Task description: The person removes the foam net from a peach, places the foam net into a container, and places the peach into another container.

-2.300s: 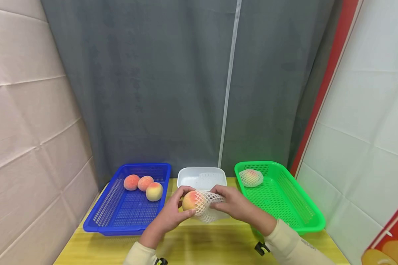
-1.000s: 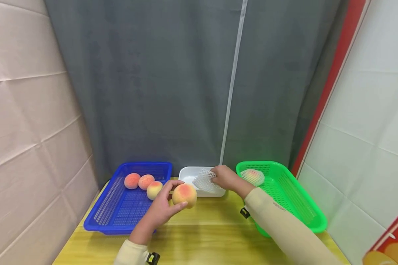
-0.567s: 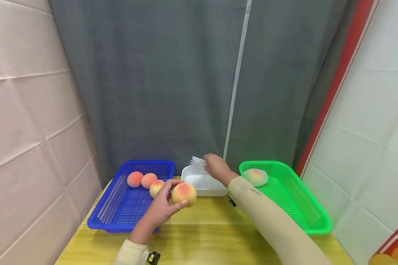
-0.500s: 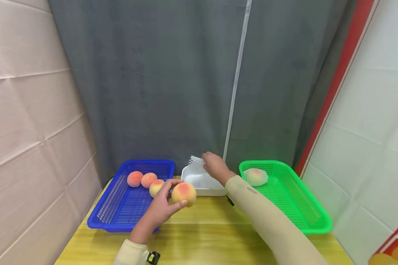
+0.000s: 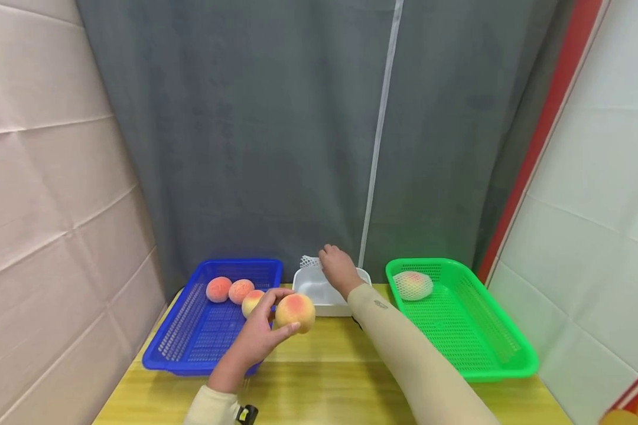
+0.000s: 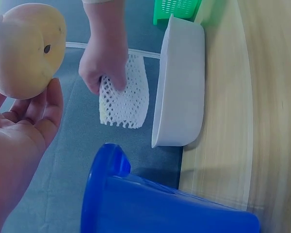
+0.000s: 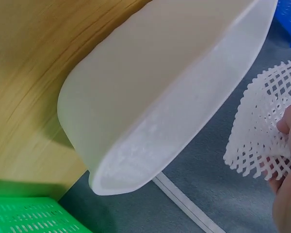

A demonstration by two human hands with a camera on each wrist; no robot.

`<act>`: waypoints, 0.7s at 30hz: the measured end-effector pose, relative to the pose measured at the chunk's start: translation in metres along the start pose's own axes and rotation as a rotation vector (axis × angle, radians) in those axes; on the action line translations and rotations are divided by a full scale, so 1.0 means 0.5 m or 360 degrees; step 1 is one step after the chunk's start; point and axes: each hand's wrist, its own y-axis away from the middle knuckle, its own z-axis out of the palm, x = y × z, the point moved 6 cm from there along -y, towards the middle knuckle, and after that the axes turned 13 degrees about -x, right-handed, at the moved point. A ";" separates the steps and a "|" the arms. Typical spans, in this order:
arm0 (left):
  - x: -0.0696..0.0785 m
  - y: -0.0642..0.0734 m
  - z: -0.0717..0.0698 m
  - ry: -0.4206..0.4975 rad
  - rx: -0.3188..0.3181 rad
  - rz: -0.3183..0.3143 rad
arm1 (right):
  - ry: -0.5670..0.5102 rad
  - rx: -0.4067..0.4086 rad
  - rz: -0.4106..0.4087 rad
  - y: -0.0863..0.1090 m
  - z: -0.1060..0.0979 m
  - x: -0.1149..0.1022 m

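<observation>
In my left hand (image 5: 262, 330) I grip a bare yellow peach (image 5: 295, 313) with a red blush, held above the table in front of the white tub. The left wrist view shows this peach's underside (image 6: 26, 51) with a small dark pit. My right hand (image 5: 340, 268) pinches a white foam fruit net (image 7: 262, 124) over the back of the white tub (image 5: 321, 289). The net (image 6: 126, 94) hangs flat and clear of the tub in the left wrist view. Most of it is hidden behind my hand in the head view.
On the left stands a blue basket (image 5: 191, 354) with three peaches, one partly behind my left hand. To the right, a green basket (image 5: 510, 348) holds a peach in a foam net (image 5: 413, 285). A grey curtain (image 5: 271, 147) hangs behind the wooden table (image 5: 319, 389).
The net has come off the peach in my left hand. My right hand has carried it away to the back of the tub; the left has kept its grip on the peach.
</observation>
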 end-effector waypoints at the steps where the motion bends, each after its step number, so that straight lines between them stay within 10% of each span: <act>1: 0.000 0.000 0.000 0.0002 -0.0001 -0.0002 | 0.0010 -0.0003 0.0001 -0.004 0.005 0.000; 13: -0.003 -0.004 -0.003 -0.0044 -0.0034 -0.0029 | -0.0157 -0.0259 0.0113 -0.010 0.076 0.001; 21: -0.002 0.002 -0.008 -0.0012 -0.0021 -0.0057 | -0.0420 -0.0519 -0.0081 -0.003 0.109 -0.025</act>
